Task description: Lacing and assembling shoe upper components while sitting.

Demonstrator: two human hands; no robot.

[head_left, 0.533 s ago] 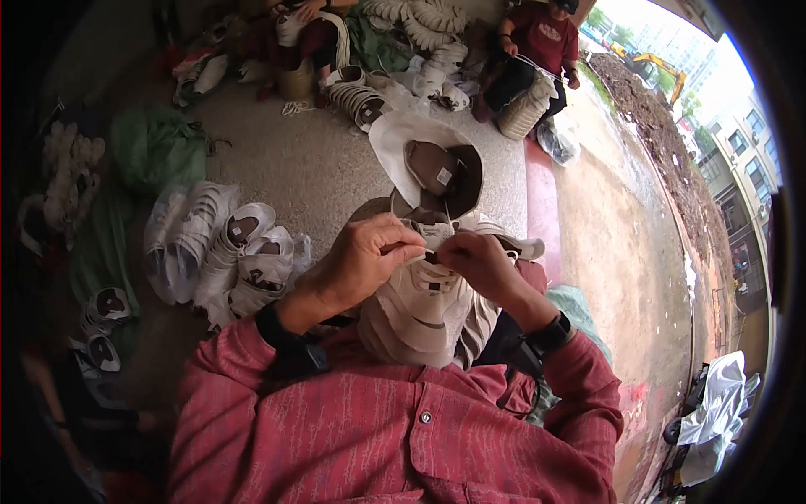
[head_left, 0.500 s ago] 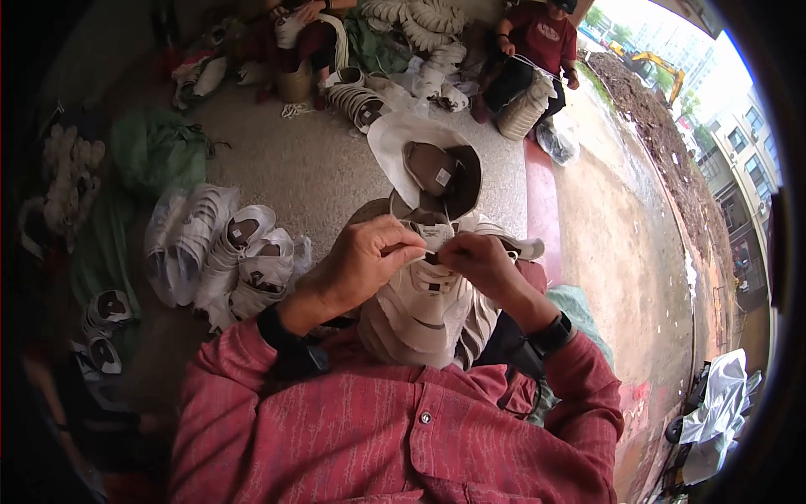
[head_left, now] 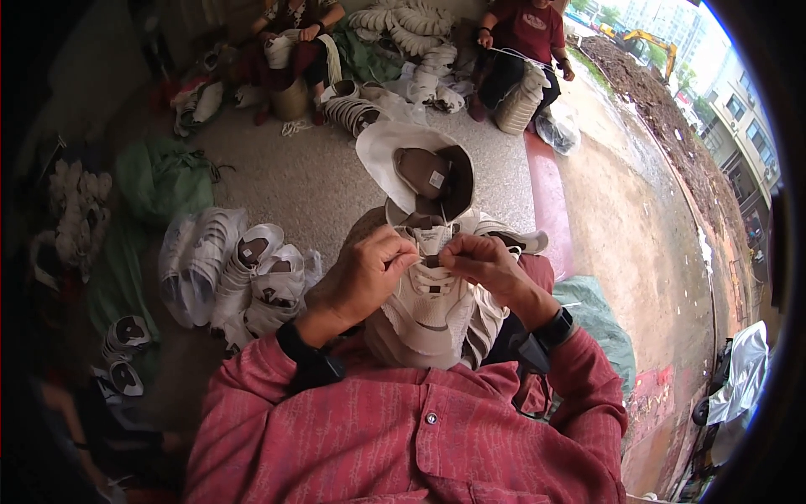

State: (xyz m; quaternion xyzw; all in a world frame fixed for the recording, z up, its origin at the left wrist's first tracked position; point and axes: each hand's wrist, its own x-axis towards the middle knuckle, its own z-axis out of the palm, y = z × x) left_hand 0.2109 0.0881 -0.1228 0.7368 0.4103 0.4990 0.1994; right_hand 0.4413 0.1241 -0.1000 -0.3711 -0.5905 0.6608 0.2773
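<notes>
A beige-and-white shoe upper (head_left: 417, 317) rests toe toward me at my lap, on top of other uppers. Thumb and fingertips of my left hand (head_left: 361, 273) are pinched together at the left side of its lace opening. Opposite, my right hand (head_left: 491, 267) pinches at the right side, close to the tongue (head_left: 431, 238). Both seem to grip a white shoelace, mostly hidden by the fingers. Just beyond, another upper (head_left: 383, 164) stands open, showing its brown lining and a small white label.
Bundled shoe uppers (head_left: 220, 269) sit on the floor to my left, beside a green sack (head_left: 164, 178). Across from me, two seated people handle uppers near more stacks (head_left: 403, 25). A pink strip (head_left: 550, 189) edges the floor at right; a green bag (head_left: 592, 323) lies by my right elbow.
My fingertips remain at the lace opening, with the right hand's grip slightly shifted. The view has tilted a little, so the surroundings sit differently in the picture.
</notes>
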